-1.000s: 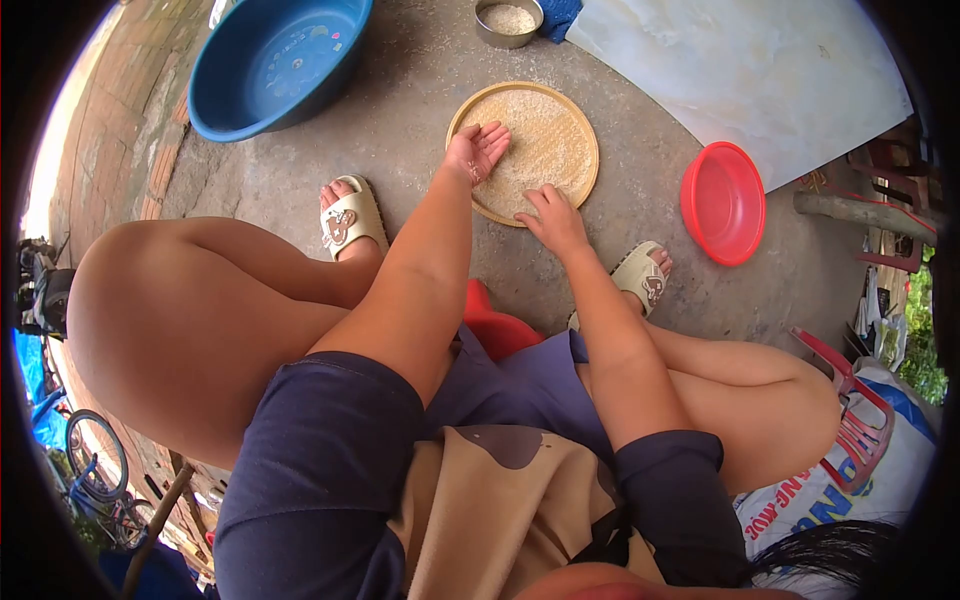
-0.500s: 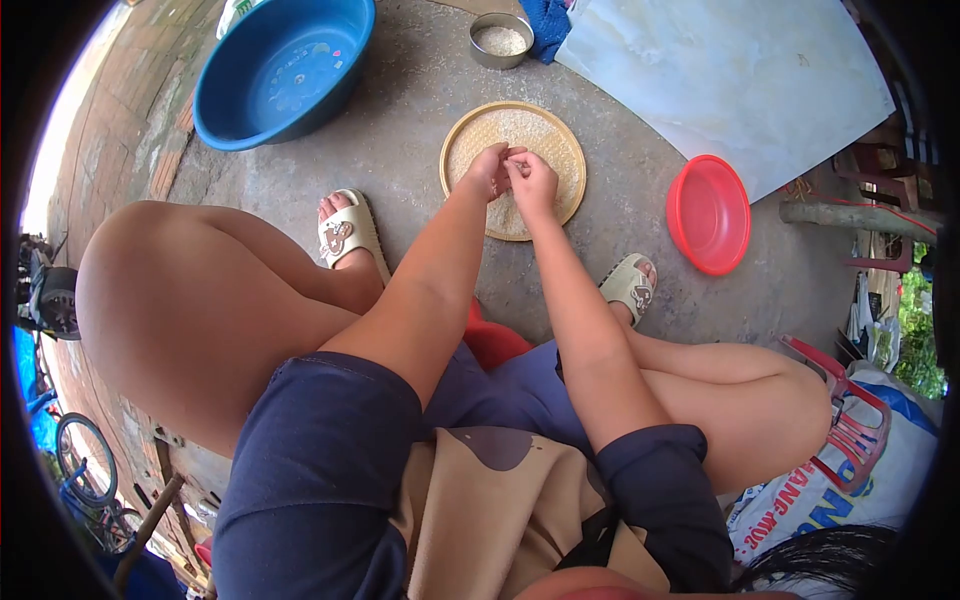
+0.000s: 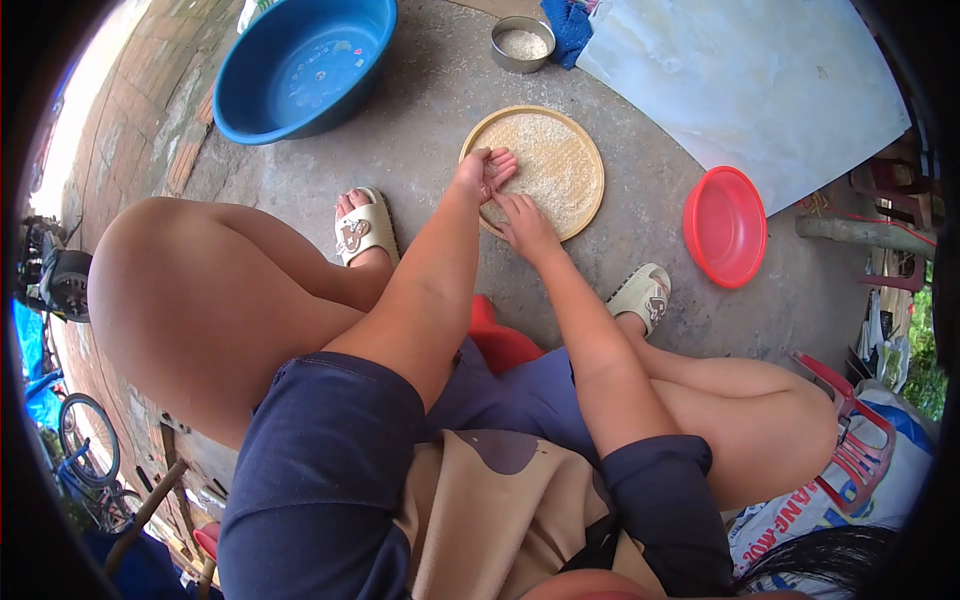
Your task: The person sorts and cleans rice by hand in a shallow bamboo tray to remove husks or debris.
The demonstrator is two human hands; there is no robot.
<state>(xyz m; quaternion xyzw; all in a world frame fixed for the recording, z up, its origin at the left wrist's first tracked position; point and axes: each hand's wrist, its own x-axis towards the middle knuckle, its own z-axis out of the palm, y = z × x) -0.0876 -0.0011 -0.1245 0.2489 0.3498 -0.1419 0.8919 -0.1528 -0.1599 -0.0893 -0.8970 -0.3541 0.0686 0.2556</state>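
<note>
A round woven bamboo tray (image 3: 588, 150) lies on the concrete with white rice grains (image 3: 557, 185) spread over it. My left hand (image 3: 488, 172) is palm up above the tray's left side, its fingers stretched out and a few pale grains on the palm. Just below it, my right hand (image 3: 527, 225) reaches over the tray's near edge, back up. Its fingers are extended, with the tips close to the heel of my left palm.
Behind the tray stands a metal bowl (image 3: 522, 45) of rice. A blue basin (image 3: 305, 70) is at upper left, a red basin (image 3: 725, 228) to the right. A pale sheet (image 3: 740, 90) covers the upper right floor. My sandalled feet flank the tray.
My hands have come apart from their fingertip contact. The left has opened palm up; the right has drawn back toward me and straightened its fingers. The whole view has shifted slightly.
</note>
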